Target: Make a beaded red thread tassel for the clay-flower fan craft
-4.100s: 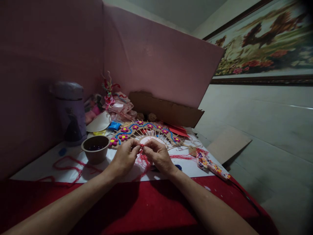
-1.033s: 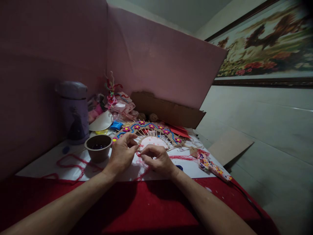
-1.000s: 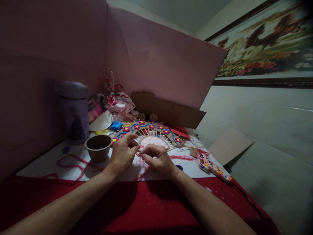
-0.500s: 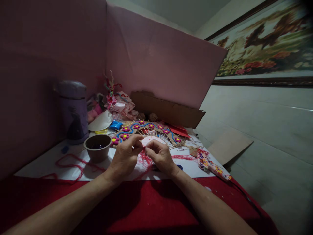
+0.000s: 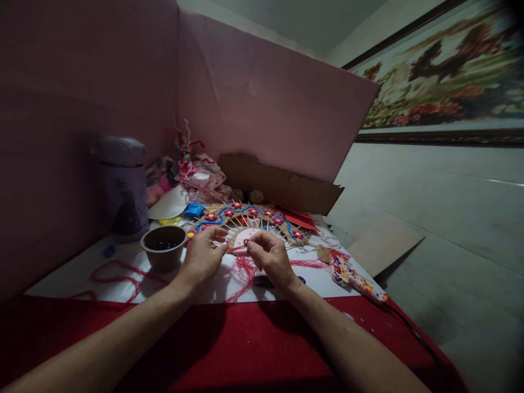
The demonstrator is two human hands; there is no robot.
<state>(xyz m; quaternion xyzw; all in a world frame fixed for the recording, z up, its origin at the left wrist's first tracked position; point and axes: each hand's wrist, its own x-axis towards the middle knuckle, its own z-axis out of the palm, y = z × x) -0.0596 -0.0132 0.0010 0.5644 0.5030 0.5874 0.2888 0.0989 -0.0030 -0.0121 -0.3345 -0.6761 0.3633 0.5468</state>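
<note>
Pink panels round a red cloth and white paper, with red yarn in the middle.

Apart from each other, the right hand pinches the yarn at a small loop, while the left hand has thumb and fingers parted; whether it touches the strand I cannot tell. Loose yarn trails between them over the paper, and one dark object lies partly hidden by the right hand. Just beyond stands one brown arch bearing at least eight purple flowers. Left: one brown bowl with dark contents, then, farther, one purple bottle with a dark printed figure. Right: one flowered glue gun. Far side: two brown balls before one cardboard strip. One framed picture hangs on the right-hand wall.
</note>
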